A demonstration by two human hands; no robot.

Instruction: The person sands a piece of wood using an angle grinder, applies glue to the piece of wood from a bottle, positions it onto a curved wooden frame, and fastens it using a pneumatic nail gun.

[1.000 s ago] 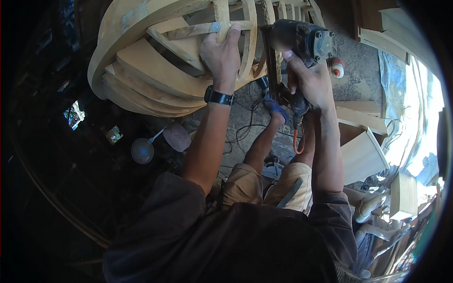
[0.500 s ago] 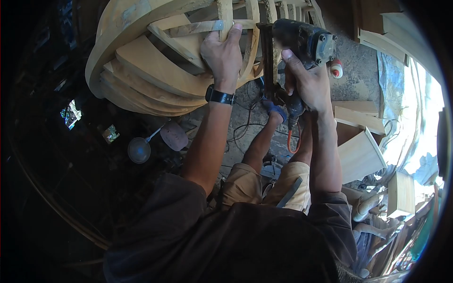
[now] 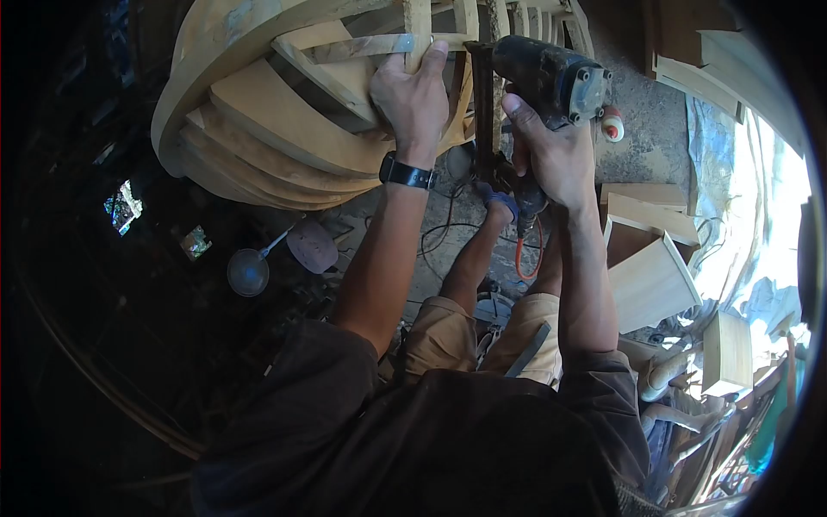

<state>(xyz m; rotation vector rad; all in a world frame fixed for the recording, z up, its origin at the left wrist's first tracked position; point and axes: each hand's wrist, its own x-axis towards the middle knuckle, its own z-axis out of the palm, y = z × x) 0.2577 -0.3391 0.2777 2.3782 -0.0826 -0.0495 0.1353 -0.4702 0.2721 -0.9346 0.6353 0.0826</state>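
In the head view, my left hand [image 3: 413, 102] is closed around a light wooden slat [image 3: 418, 21] of a large curved wooden frame [image 3: 289, 116], thumb lying along the slat's front. My right hand [image 3: 558, 159] grips a dark nail gun [image 3: 544, 79] by its handle, the fingers partly hidden behind it. The gun's nose points left, at or very near a curved rib [image 3: 463, 82]; whether they touch I cannot tell. An orange air hose [image 3: 519, 258] hangs from the handle's lower end.
Wooden boxes or drawers [image 3: 653, 280] stand at right, near a red-and-white bottle [image 3: 612, 126] on the concrete floor. A black cord [image 3: 448, 228] trails by my feet. At left are a round stool-like seat [image 3: 312, 246] and a round, pan-like object [image 3: 248, 272].
The nail gun has shifted slightly left and down, its nose still beside the frame. My left hand keeps its hold on the slat, and the view has shifted slightly.
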